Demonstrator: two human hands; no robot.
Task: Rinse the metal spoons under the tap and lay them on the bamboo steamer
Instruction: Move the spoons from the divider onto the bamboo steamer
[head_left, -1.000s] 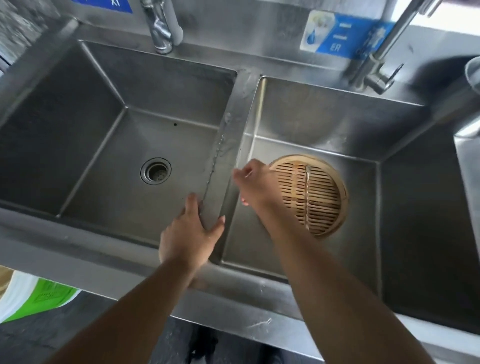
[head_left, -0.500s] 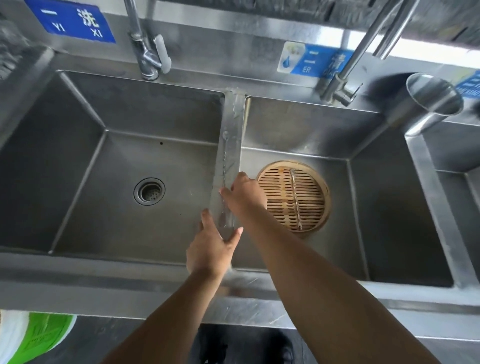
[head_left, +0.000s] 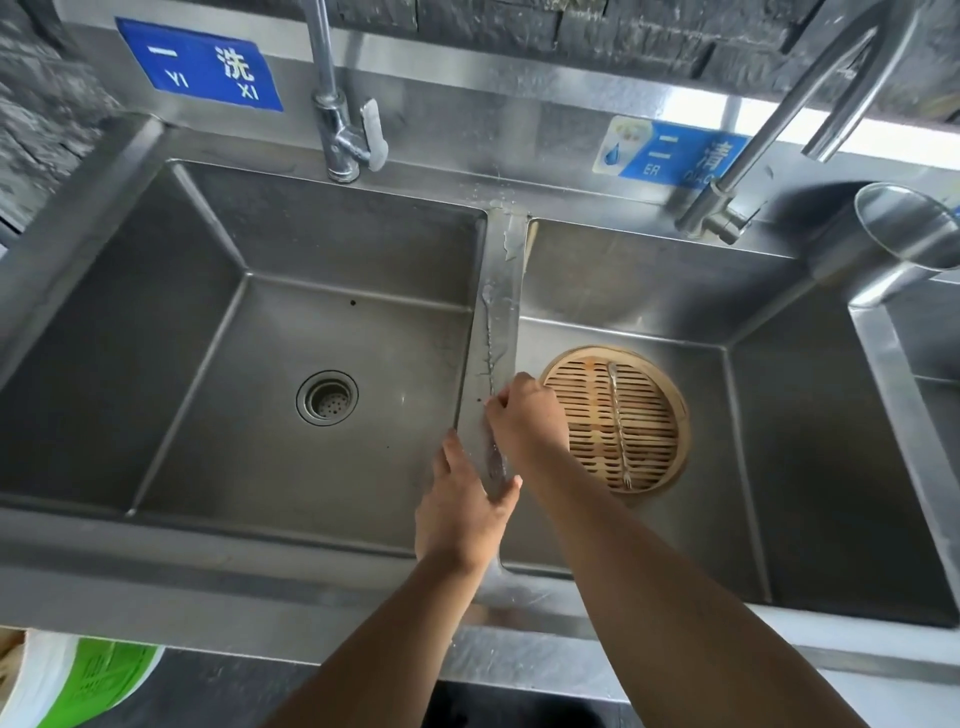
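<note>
Left to right: a green-and-white sack (head_left: 78, 680) shows at the lower left below the stainless table (head_left: 156, 587). The left basin (head_left: 156, 364), under a blue sign (head_left: 200, 65) and the left tap (head_left: 337, 124), is bare apart from its drain strainer (head_left: 327, 397). No water is seen running from this tap, nor from the right tap (head_left: 769, 130).

On the divider ridge (head_left: 501, 312) between the basins, which is wet with a trail of droplets, lies a slim metal utensil (head_left: 493, 457); it is blurred, so whether it is a spoon cannot be told. The left hand (head_left: 457, 512) rests on the ridge with fingers spread open, thumb on one side and fingers on the other, flanking the utensil's near end and seeming to touch it. The right hand (head_left: 527, 418) has its grip pinched nearly closed over the utensil's far part; how firmly it holds cannot be told.

In the right basin (head_left: 831, 441) the bamboo steamer (head_left: 615, 418) sits on the floor, just beside the right hand. One long metal piece (head_left: 618, 421) already lies across its slats; its near tip looks pronged, and its far end is too faint to judge.

At the far right a steel cylinder (head_left: 904, 234) stands on the rim.

Judged progress: one piece placed, a second being gathered from the ridge; rinsing and laying it down remain.
</note>
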